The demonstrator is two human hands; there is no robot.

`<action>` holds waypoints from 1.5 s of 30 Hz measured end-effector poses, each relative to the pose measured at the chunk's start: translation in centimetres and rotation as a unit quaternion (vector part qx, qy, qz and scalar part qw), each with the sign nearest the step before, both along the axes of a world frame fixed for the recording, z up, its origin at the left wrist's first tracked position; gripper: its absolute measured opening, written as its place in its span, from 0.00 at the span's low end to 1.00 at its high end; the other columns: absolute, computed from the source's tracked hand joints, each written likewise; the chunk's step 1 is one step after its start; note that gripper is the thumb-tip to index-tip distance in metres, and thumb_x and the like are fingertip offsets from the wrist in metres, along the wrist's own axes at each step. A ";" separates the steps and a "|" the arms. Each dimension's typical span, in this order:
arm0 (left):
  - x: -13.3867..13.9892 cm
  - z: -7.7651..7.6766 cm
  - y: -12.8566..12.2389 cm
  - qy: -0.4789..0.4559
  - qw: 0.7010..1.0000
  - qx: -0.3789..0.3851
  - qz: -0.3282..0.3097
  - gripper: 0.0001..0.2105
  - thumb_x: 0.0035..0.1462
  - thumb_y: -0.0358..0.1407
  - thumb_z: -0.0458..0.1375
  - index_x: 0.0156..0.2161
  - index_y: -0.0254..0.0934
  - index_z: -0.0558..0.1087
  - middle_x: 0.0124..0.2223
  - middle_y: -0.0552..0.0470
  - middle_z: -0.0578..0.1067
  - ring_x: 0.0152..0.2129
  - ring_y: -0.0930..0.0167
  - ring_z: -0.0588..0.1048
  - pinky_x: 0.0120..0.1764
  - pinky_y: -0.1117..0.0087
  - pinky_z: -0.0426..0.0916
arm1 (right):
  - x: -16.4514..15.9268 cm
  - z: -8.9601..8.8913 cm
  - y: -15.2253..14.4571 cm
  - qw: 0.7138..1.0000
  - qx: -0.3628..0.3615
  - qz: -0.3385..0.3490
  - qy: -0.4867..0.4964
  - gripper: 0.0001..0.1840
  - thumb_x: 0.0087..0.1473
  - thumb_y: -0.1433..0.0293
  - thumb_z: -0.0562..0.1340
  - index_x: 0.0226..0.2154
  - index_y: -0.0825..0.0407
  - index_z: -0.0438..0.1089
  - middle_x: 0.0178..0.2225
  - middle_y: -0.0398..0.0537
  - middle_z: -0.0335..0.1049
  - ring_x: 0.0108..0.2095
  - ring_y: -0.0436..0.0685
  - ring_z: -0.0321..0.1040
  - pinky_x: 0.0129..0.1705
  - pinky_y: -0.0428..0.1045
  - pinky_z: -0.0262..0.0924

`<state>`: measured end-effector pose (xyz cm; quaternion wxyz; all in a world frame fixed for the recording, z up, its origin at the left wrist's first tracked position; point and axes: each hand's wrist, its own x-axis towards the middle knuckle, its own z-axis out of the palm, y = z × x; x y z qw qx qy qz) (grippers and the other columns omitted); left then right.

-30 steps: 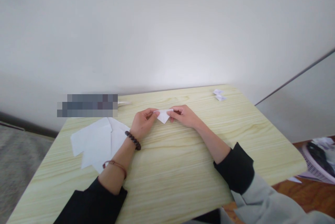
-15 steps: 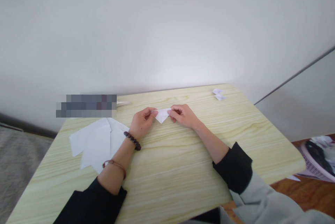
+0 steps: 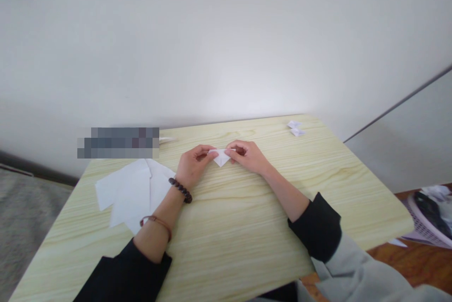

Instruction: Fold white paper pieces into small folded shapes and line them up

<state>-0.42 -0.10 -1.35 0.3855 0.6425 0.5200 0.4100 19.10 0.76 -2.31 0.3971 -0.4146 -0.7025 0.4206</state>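
Between my two hands is a small piece of folded white paper point(image 3: 221, 158), a triangle with its point toward me and a crease line down its middle. My left hand point(image 3: 193, 163) pinches its left corner between thumb and fingers. On the opposite side, my right hand point(image 3: 246, 155) is closed on the right part, thumb on top near the upper edge. Both hands are just over the middle of the wooden table point(image 3: 226, 226). The fingertips behind the paper are partly hidden.
Loose white paper sheets point(image 3: 132, 194) overlap beside my left forearm. A blurred-out object point(image 3: 120, 143) lies at the back left. Two small folded paper pieces point(image 3: 295, 128) sit at the back right. A wall point(image 3: 226, 48) borders the table; a pink basket point(image 3: 427, 222) stands on the floor, right.
My fingers have come closer together along the folded paper, thumbs now nearer its middle. The paper has shifted slightly right, and its visible crease pattern looks different.
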 end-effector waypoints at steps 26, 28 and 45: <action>-0.8 -0.4 0.4 0.177 0.959 0.220 -0.009 0.08 0.56 0.36 0.57 0.35 0.39 0.77 0.37 0.51 0.77 0.38 0.68 0.73 0.45 0.67 0.67 | 0.0 -0.9 0.7 0.980 0.188 -0.057 -0.038 0.05 0.52 0.74 0.60 0.29 0.52 0.72 0.32 0.46 0.73 0.33 0.51 0.70 0.36 0.46 0.66; -0.9 -0.8 0.5 0.208 0.948 0.238 -0.027 0.07 0.55 0.37 0.58 0.36 0.40 0.78 0.37 0.50 0.76 0.37 0.67 0.72 0.43 0.67 0.67 | 0.1 -1.1 0.8 0.975 0.206 -0.058 -0.059 0.06 0.51 0.76 0.60 0.28 0.52 0.72 0.32 0.46 0.73 0.34 0.52 0.70 0.37 0.46 0.65; -0.9 -1.1 0.6 0.329 0.920 0.200 -0.067 0.14 0.63 0.34 0.47 0.45 0.35 0.74 0.39 0.47 0.75 0.39 0.65 0.69 0.45 0.63 0.65 | 0.4 -0.6 0.8 0.958 0.191 -0.034 -0.211 0.11 0.59 0.69 0.58 0.34 0.54 0.76 0.29 0.47 0.69 0.32 0.51 0.64 0.37 0.47 0.58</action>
